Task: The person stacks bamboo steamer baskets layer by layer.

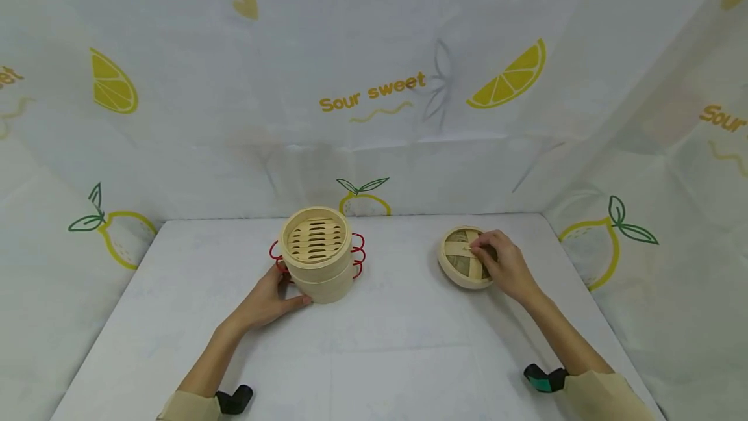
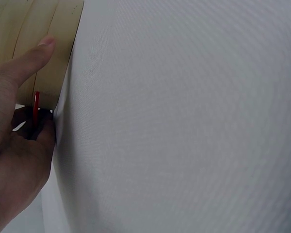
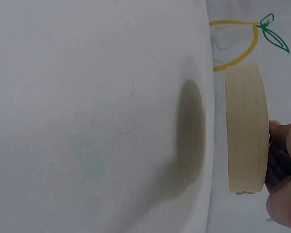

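Observation:
A stack of round bamboo steamer baskets (image 1: 321, 271) stands on the left half of the table, its slatted top tier uncovered. Red loop handles (image 1: 359, 254) stick out from its sides. Low on the near left side, my left hand (image 1: 271, 301) grips the stack. In the left wrist view the thumb lies along the bamboo wall (image 2: 63, 53), with the fingers behind a red loop. Off to the right, my right hand (image 1: 507, 267) pinches the woven steamer lid (image 1: 458, 249) at the middle of its top. The right wrist view has this lid's rim (image 3: 246, 131) raised off the table, its shadow apart from it.
A white cloth covers the table (image 1: 397, 356). Behind it and at both sides hangs a white curtain (image 1: 374, 161) printed with lemons and lettering. Black wrist bands (image 1: 235, 400) show at both sleeve cuffs.

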Action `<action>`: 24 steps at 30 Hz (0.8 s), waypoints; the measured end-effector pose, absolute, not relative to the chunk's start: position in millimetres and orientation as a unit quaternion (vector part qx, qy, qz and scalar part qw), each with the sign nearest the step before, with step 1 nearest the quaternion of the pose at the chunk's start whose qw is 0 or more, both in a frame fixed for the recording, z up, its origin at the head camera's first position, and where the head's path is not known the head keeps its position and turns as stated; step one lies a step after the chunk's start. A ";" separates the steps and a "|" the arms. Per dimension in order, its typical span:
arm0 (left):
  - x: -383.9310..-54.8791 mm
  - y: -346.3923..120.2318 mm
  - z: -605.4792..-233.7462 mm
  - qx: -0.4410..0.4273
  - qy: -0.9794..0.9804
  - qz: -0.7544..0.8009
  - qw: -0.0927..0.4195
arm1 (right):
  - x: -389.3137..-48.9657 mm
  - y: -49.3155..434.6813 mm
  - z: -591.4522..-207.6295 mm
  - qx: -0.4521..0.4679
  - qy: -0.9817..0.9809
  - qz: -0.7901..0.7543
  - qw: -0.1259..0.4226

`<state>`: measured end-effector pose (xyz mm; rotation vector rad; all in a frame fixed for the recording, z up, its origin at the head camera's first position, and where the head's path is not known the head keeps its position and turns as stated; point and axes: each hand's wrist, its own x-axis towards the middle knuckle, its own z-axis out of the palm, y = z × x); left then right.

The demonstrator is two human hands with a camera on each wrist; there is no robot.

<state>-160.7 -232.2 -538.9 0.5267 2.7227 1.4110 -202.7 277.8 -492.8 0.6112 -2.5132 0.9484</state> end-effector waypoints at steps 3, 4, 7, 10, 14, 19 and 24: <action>-160.2 -231.9 -538.0 0.169 0.875 0.453 0.015 | -203.1 274.1 -486.1 0.220 -0.896 0.339 0.186; -160.1 -231.9 -537.8 0.168 0.875 0.453 0.015 | -202.8 272.4 -483.6 0.222 -0.895 0.339 0.186; -160.0 -231.9 -537.4 0.167 0.875 0.453 0.016 | -202.6 267.8 -476.5 0.226 -0.892 0.345 0.187; -160.4 -232.2 -538.1 0.167 0.875 0.453 0.016 | -202.6 263.6 -469.9 0.233 -0.888 0.344 0.196; -160.9 -232.6 -539.3 0.167 0.876 0.453 0.016 | -202.7 258.3 -461.9 0.242 -0.883 0.344 0.207; -160.8 -232.5 -538.8 0.167 0.876 0.453 0.019 | -201.5 249.6 -451.4 0.257 -0.873 0.352 0.221; -161.0 -232.7 -539.2 0.167 0.877 0.451 0.021 | -199.4 238.8 -441.8 0.267 -0.866 0.355 0.231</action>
